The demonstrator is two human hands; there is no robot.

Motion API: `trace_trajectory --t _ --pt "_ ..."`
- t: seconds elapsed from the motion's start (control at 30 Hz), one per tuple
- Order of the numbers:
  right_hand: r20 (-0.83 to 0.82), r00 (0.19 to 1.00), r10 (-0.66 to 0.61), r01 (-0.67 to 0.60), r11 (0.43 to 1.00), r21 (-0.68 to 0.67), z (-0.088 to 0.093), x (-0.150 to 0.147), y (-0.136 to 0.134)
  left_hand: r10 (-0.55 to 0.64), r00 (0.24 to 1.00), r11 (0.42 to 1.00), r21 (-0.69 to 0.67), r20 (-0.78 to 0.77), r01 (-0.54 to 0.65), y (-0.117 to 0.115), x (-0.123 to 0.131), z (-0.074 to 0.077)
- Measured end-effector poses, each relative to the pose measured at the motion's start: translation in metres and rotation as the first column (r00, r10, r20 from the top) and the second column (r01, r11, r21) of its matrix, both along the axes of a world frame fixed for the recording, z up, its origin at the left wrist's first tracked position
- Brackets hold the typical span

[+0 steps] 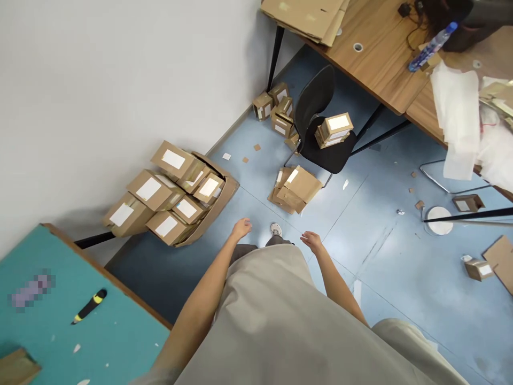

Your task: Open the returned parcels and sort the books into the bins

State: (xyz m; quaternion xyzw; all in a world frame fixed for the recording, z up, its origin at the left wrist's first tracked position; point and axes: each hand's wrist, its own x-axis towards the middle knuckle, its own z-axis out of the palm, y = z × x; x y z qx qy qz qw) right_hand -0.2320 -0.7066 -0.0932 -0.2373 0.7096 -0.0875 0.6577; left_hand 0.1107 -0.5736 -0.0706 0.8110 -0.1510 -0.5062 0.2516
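Note:
Both of my hands hang in front of my body above the blue floor, apart from each other. My left hand (241, 229) is empty, its fingers loosely stretched out. Nearest to it is a large open carton (218, 210) heaped with small taped cardboard boxes (166, 227) bearing white labels. My right hand (312, 241) is also empty, fingers slightly apart and pointing inward. Flattened cardboard (300, 188) lies on the floor ahead of both hands, and neither hand touches anything.
A black chair (326, 155) holds stacked small boxes (339, 124). More boxes (281, 125) sit by the wall. At upper right stands a wooden desk (372, 69) with a bottle (433, 47) and white packing sheets (457, 117). A utility knife (88, 307) lies on the teal table (128, 331).

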Motion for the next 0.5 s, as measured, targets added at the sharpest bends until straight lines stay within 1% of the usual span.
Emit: trace_trajectory --t 0.1,0.17,0.23,0.3,0.37,0.43,0.5 --pt "-0.010 0.996 0.089 -0.089 0.996 0.009 0.001 0.015 -0.008 0.191 0.981 0.978 0.088 -0.040 -0.187 0.038 0.004 0.006" --pt "-0.007 0.987 0.163 -0.163 0.987 -0.002 0.002 0.033 -0.018 0.317 0.947 0.946 0.089 -0.050 -0.312 0.062 0.007 0.011" --pt "0.000 0.970 0.243 -0.242 0.970 -0.032 0.003 0.060 -0.030 0.433 0.899 0.901 0.064 -0.061 -0.429 0.083 0.012 0.016" --pt "0.009 0.945 0.327 -0.325 0.942 -0.079 0.005 0.096 -0.039 0.533 0.842 0.846 0.025 -0.076 -0.533 0.101 0.020 0.020" --pt "0.018 0.910 0.415 -0.409 0.903 -0.132 0.010 0.138 -0.043 0.617 0.781 0.783 -0.026 -0.095 -0.622 0.118 0.032 0.024" --pt "0.032 0.861 0.508 -0.494 0.849 -0.187 0.019 0.183 -0.039 0.687 0.717 0.712 -0.086 -0.120 -0.697 0.135 0.045 0.029" --pt "0.053 0.796 0.604 -0.576 0.780 -0.244 0.031 0.227 -0.026 0.744 0.651 0.634 -0.150 -0.148 -0.759 0.155 0.058 0.037"
